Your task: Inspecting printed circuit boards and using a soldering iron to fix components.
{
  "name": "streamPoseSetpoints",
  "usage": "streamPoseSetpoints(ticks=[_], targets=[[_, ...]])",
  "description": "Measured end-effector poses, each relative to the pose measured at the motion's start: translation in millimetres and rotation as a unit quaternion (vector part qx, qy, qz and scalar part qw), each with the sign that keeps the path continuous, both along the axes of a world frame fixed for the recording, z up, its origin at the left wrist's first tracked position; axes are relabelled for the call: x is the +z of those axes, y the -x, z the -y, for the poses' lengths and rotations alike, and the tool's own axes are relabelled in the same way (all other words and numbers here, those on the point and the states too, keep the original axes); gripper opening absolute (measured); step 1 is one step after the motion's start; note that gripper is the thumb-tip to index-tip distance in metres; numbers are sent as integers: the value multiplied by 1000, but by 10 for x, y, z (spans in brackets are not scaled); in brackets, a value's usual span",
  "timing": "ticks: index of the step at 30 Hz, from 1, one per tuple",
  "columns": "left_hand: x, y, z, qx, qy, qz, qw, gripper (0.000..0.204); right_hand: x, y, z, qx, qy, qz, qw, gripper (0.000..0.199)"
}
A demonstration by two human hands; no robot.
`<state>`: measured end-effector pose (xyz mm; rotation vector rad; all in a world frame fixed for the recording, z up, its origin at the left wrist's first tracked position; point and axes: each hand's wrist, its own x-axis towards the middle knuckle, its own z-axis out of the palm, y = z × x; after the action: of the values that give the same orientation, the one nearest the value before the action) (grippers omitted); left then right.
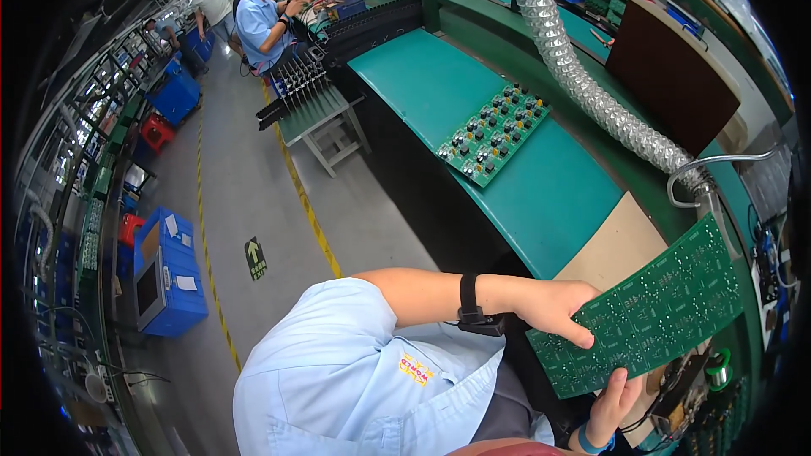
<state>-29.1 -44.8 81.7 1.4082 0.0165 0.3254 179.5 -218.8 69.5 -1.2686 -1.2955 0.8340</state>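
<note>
A large green circuit board [655, 317] is held tilted over the right side of the bench, its face dotted with many small solder points. My left hand [559, 308], with a black strap on the wrist, grips the board's left end, thumb on the upper face and the other fingers hidden beneath. At the lower edge, my right hand [618, 401] holds the board with fingertips showing at its rim; a blue band circles that wrist. Beneath the board lies a tan sheet [621, 241].
Another green board with several upright components [494, 135] rests on the teal conveyor belt [541, 194]. A silver duct [562, 59] hangs down beyond it. A solder wire spool [719, 370] stands at lower right. Further off, a co-worker [263, 21] sits beside the line.
</note>
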Motion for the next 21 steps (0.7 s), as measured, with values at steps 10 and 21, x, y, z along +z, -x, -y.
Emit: streamPoseSetpoints(ticks=[10,21], targets=[[3,195,-120,289,-72,80,951,48,-264,-53,96,-68,28,28,997,43],[18,198,-237,370,48,91,923,49,-557,-286,290,-181,74,-96,976,33]])
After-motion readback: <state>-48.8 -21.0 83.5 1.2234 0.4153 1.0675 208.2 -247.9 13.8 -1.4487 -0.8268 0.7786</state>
